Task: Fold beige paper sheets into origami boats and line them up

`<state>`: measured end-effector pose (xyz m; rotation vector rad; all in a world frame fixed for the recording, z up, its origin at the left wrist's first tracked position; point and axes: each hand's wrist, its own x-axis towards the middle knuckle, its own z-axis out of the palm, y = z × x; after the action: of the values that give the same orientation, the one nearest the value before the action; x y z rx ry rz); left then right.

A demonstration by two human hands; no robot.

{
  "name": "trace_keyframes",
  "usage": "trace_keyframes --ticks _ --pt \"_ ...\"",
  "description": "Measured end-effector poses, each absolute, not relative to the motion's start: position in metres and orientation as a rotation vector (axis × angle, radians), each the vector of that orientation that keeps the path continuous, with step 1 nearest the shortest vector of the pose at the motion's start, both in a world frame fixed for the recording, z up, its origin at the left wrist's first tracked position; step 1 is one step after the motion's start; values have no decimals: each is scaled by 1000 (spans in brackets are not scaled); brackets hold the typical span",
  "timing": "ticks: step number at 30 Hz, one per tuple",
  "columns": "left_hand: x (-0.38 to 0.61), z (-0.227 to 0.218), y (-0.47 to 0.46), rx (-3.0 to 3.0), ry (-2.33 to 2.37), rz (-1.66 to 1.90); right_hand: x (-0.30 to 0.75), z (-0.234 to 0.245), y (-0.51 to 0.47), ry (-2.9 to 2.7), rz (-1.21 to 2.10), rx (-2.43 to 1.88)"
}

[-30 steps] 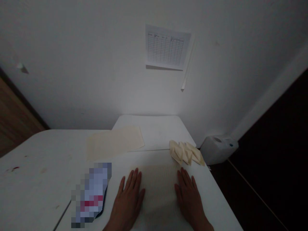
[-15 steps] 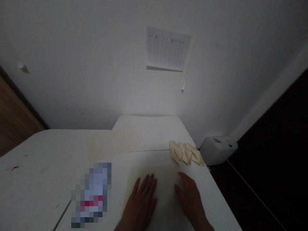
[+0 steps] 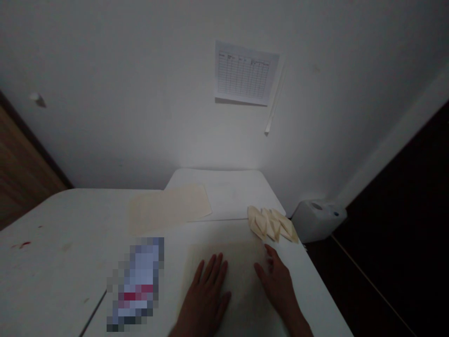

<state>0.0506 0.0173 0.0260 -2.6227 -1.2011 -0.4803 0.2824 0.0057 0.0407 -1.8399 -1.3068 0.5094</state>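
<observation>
A pale sheet of paper [image 3: 242,262] lies flat on the white table [image 3: 70,243] in front of me. My left hand [image 3: 206,299] rests flat on the sheet's left half, fingers stretched out. At the sheet's right edge my right hand [image 3: 278,285] has its fingers curling at the upper right corner; whether it grips the corner I cannot tell. Several folded cream paper pieces [image 3: 271,223] lie in a row just beyond my right hand.
A stack of cream sheets [image 3: 168,208] lies farther back on the left. A blurred-out object [image 3: 136,283] sits left of my left hand. A printed chart [image 3: 243,72] hangs on the wall. A white container [image 3: 317,217] stands on the dark floor to the right.
My left hand slid rightward from beside the sheet onto it. My right hand's fingers bent toward the sheet's upper right corner.
</observation>
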Motion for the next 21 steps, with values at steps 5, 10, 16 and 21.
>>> trace_keyframes --ticks 5,10,16,21 --pt "51 24 17 -2627 -1210 -482 289 44 21 -1161 719 -1769" --pt "49 23 18 -2609 -1222 -482 300 50 20 -1030 966 -1690" --pt "45 13 21 -2571 -1260 -553 296 59 -1 -1336 917 -1694" --pt "35 10 35 -2426 -1512 -795 299 65 -2 -1363 680 -1766"
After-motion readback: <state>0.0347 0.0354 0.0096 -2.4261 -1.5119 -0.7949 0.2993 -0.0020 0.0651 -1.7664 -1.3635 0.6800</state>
